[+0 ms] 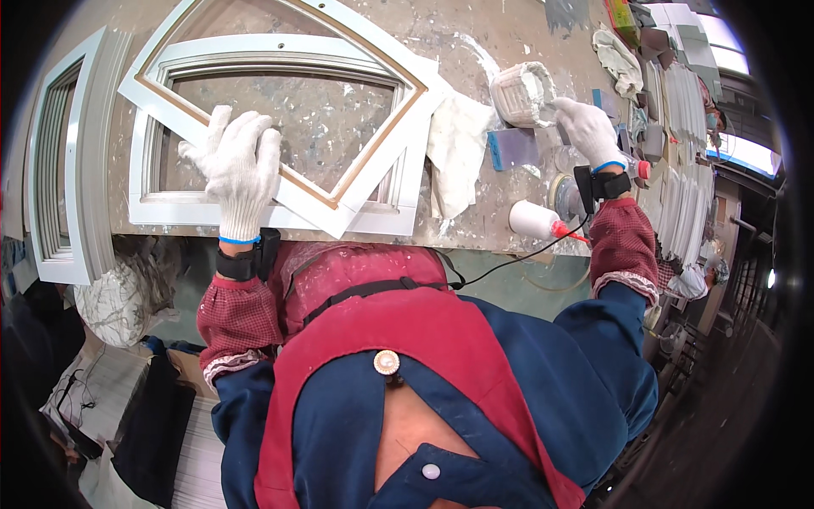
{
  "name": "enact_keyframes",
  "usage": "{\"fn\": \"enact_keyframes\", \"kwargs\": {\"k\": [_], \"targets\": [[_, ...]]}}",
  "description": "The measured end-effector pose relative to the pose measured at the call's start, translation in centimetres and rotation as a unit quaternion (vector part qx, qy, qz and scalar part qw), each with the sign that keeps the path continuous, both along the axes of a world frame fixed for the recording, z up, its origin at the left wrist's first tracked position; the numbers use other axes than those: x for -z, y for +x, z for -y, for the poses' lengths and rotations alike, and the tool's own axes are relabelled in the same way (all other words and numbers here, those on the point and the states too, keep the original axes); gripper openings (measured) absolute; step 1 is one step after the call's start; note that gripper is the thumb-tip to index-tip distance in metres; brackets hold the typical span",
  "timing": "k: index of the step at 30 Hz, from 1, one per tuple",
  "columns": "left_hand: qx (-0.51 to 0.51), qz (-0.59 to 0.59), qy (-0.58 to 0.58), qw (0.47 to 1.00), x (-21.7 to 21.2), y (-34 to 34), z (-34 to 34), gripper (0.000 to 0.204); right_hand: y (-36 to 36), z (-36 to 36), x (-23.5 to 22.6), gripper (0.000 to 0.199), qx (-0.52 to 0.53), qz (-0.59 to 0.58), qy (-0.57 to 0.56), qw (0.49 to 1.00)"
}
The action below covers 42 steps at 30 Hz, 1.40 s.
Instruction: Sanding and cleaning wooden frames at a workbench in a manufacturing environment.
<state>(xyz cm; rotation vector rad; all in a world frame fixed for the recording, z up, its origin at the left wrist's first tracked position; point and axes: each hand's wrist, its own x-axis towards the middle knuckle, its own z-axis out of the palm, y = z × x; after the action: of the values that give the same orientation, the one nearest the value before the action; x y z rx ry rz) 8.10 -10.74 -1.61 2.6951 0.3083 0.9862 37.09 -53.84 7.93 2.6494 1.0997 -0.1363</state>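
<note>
The head view shows a white frame (373, 182) with an arched top and a tan inner edge lying tilted on a second, squarer white frame (170, 208), both near the front edge of the paint-spattered tabletop (475, 51). The left hand (239, 165), in a white knit glove, lies flat on the tilted frame's lower rail, fingers (222, 119) spread and open, pressing rather than gripping. The right hand (587, 129), also gloved, reaches to a white tub of filler (521, 92) at the right; its fingers curl at the tub's rim, but whether they grip the tub or a tool cannot be told. A white rag (458, 148) lies between frame and tub, a blue block (511, 148) sits just below the tub, and a white bottle with a red nozzle (536, 220) lies at the tabletop's edge beside a black cord (517, 259). A third frame (72, 161) stands at the far left. To do this well, the flat left palm should keep the upper frame from sliding on the lower one, since it overhangs. Open room is scant: the frames sit close to the front edge, and clutter crowds the right side, so the reaching arm must clear bottle and cord.
</note>
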Motion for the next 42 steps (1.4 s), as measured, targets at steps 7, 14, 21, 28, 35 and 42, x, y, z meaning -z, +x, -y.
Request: {"fn": "enact_keyframes", "kwargs": {"k": [7, 14, 21, 28, 35, 42], "targets": [[0.012, 0.002, -0.002, 1.0, -0.2, 0.2, 0.0, 0.005, -0.2, 0.2, -2.0, 0.023, -0.074, -0.108, 0.013, 0.991], [-0.01, -0.063, -0.039, 0.997, 0.2, -0.6, 0.1, 0.01, -0.1, -0.7, -5.2, 0.037, 0.316, -0.333, 0.141, 0.877], [-0.013, -0.057, -0.052, 0.997, 0.8, -0.6, 0.0, 0.012, -0.1, -0.1, -4.1, 0.043, 0.272, -0.413, 0.281, 0.822], [-0.022, -0.059, -0.048, 0.997, 0.8, -0.6, 0.2, 0.013, 0.4, -1.8, -4.4, 0.041, 0.29, -0.306, 0.191, 0.886], [-0.018, -0.067, -0.04, 0.997, 1.0, -0.7, -0.1, 0.014, 1.0, -1.4, -4.3, 0.034, 0.368, -0.397, 0.231, 0.809], [-0.013, -0.055, -0.051, 0.997, 0.7, -1.0, -0.1, 0.012, 0.7, -2.2, -3.3, 0.029, 0.186, -0.398, 0.238, 0.866]]}}
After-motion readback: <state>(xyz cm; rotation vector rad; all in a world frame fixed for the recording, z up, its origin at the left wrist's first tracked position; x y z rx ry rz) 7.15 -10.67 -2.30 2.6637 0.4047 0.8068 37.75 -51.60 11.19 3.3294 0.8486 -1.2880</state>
